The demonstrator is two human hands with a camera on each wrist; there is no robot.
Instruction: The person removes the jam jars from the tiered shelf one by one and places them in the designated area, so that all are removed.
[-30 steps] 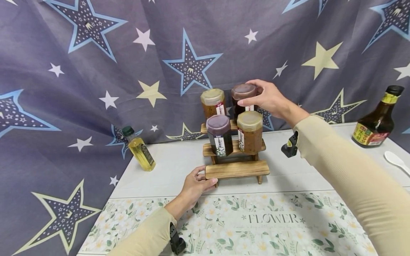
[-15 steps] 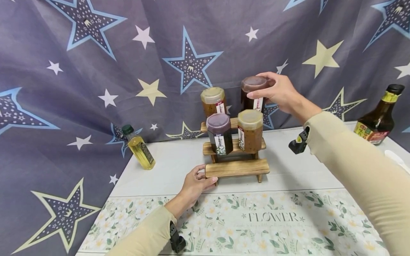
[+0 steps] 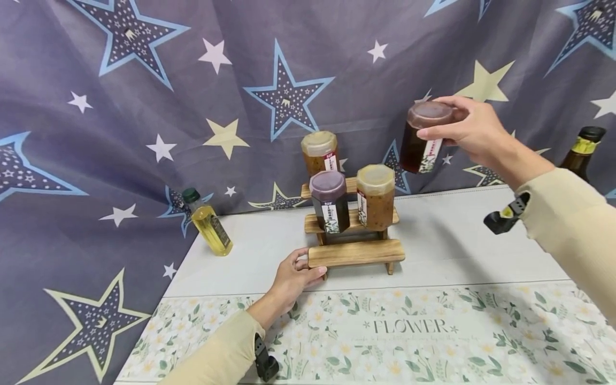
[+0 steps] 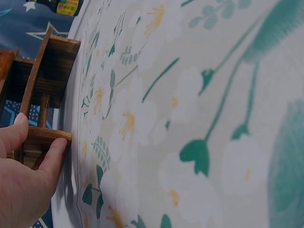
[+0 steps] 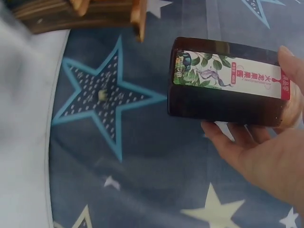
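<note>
My right hand (image 3: 474, 128) grips a dark red-brown jam jar (image 3: 417, 147) around its lid end, thumb in front. The jar hangs in the air to the right of a three-step wooden rack (image 3: 356, 253), slightly tilted. Its white label (image 5: 237, 73) faces the right wrist camera. My left hand (image 3: 291, 280) holds the left end of the rack's lowest step, and in the left wrist view the thumb and a finger (image 4: 54, 156) pinch that end. A dark jar with a purple lid (image 3: 329, 202) and an amber jar (image 3: 376, 200) stand on the middle step. Another amber jar (image 3: 320, 152) stands on the top step.
A bottle of yellow oil (image 3: 210, 227) with a green cap stands on the table at the left. Behind my right forearm, a dark sauce bottle (image 3: 579, 155) is partly hidden. A star-patterned curtain (image 3: 183, 123) hangs behind the table (image 3: 260, 235).
My right hand has lifted the dark red-brown jar off the top step and carried it up and to the right. My left hand stays on the rack.
</note>
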